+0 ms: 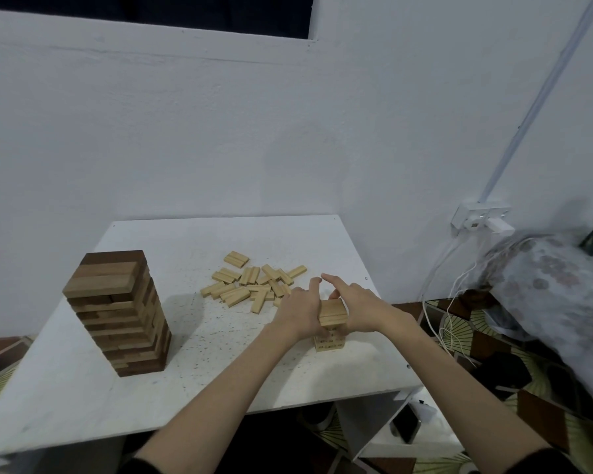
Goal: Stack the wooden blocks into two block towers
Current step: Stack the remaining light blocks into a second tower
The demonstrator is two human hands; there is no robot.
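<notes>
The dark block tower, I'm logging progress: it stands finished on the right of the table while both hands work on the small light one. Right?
Not quite. In the head view the dark block tower stands on the left of the table. Both hands, left hand and right hand, do work on the small light tower.

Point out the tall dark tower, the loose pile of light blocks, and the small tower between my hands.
Dark tower (117, 313): head view, middle of its front face.
Loose pile (254, 283): head view, centre of the scattered blocks.
Small tower (332, 311): head view, its top layer.
</notes>
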